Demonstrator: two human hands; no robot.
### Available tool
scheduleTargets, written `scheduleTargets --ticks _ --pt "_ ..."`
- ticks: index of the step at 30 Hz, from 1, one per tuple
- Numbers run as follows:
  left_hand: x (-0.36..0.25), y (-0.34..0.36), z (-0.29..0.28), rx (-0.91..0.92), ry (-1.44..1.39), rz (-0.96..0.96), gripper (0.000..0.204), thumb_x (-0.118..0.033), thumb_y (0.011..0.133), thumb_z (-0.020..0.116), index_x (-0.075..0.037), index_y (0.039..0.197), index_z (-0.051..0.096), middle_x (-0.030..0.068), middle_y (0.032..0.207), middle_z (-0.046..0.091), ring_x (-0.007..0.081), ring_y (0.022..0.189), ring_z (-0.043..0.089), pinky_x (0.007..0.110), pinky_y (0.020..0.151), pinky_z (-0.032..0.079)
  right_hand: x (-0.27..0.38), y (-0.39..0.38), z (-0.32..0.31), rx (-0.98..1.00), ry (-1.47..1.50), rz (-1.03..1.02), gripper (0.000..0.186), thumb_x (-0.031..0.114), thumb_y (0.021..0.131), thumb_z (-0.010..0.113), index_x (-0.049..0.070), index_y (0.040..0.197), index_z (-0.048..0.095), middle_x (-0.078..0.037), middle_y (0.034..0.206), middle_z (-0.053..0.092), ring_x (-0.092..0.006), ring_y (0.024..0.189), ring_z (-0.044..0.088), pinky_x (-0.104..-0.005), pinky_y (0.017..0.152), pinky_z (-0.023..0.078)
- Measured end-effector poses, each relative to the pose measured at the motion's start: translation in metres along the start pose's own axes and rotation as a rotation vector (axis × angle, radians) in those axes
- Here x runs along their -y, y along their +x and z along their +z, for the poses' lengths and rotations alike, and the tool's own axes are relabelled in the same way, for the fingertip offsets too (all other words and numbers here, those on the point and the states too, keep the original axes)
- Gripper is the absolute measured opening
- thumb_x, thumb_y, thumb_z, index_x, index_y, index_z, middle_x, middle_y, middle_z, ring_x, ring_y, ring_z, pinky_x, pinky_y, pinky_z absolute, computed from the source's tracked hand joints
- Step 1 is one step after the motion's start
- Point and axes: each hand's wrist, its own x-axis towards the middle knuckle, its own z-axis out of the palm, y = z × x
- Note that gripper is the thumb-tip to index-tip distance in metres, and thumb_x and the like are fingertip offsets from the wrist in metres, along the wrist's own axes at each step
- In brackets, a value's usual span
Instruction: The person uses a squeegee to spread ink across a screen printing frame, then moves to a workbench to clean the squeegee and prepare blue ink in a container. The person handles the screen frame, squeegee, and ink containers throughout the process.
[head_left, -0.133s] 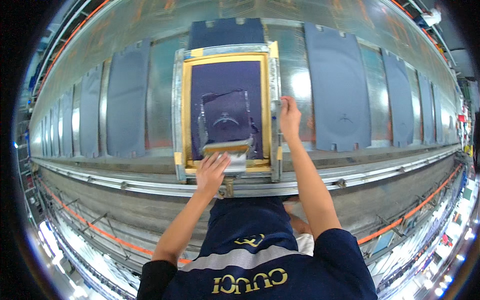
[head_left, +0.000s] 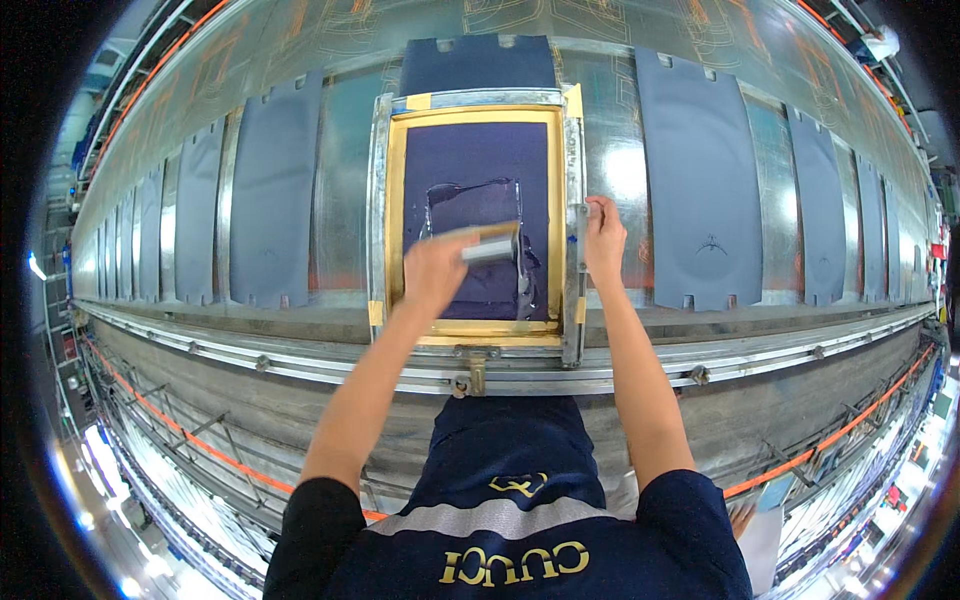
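**Keeping the Stroke Level and Even**

The squeegee (head_left: 490,249) is over the dark mesh (head_left: 475,150), roughly midway between the near and far ends of the yellow inner frame (head_left: 397,200). That frame sits inside a metal outer frame (head_left: 575,160), near the worktop (head_left: 616,125)'s near edge, which a metal rail (head_left: 300,357) lines. A blue-grey panel (head_left: 480,62) shows past the outer frame's far edge.

Left hand (head_left: 437,272): fingers clamped on the squeegee's left part. Right hand (head_left: 604,240): fingers curled together at the outer frame's right bar; whether they grip it cannot be told.

1. Square the squeegee to the frame sides. It is skewed, its right end farther from the near edge. Blade contact is not clear.
2. Apply equal pressure along the blade; a hold at the left end likely favours that side.
3. Gather the glossy dark paste (head_left: 528,275) lying along the mesh's right side, or coverage may be uneven.
4. Keep the outer frame motionless; any shift would probably blur the edges.
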Motion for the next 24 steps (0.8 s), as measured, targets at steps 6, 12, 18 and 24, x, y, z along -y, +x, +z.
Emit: scheduleTargets --ticks 6,12,18,24 --pt "0.001 0.072 0.019 -0.157 0.097 0.146 0.034 0.003 0.079 0.067 -0.018 0.102 0.081 0.0040 0.108 0.078 0.0259 0.097 0.074 0.041 0.082 0.056 0.004 0.010 -0.012 0.040 -0.033 0.068 0.019 0.019 0.108 0.052 0.009 0.114 0.066 -0.015 0.065 0.056 -0.0260 0.054 0.049 -0.0437 0.058 0.041" --pt "-0.001 -0.049 0.036 -0.141 0.157 0.260 0.045 0.008 0.075 0.067 -0.020 0.108 0.077 -0.0011 0.119 0.077 0.0218 0.111 0.072 0.044 0.096 0.053 0.004 0.012 -0.016 0.007 -0.073 0.057 0.021 0.021 0.109 0.050 0.008 0.115 0.066 -0.012 0.063 0.054 -0.0210 0.054 0.044 -0.0417 0.057 0.039" --pt "-0.002 0.053 0.019 -0.214 -0.006 0.115 0.030 0.000 0.079 0.072 -0.016 0.104 0.081 0.0055 0.110 0.078 0.0272 0.100 0.075 0.039 0.087 0.059 0.006 0.006 -0.020 0.043 -0.035 0.096 0.020 0.019 0.109 0.050 0.007 0.115 0.065 -0.008 0.060 0.047 -0.0158 0.054 0.040 -0.0372 0.055 0.036" --pt "-0.005 0.032 0.030 -0.059 0.147 0.121 0.035 0.004 0.079 0.068 -0.018 0.104 0.080 0.0004 0.118 0.077 0.0222 0.110 0.070 0.044 0.096 0.052 0.001 0.006 -0.016 0.042 -0.007 0.109 0.020 0.019 0.108 0.051 0.006 0.116 0.065 -0.009 0.064 0.049 -0.0155 0.056 0.040 -0.0369 0.056 0.036"
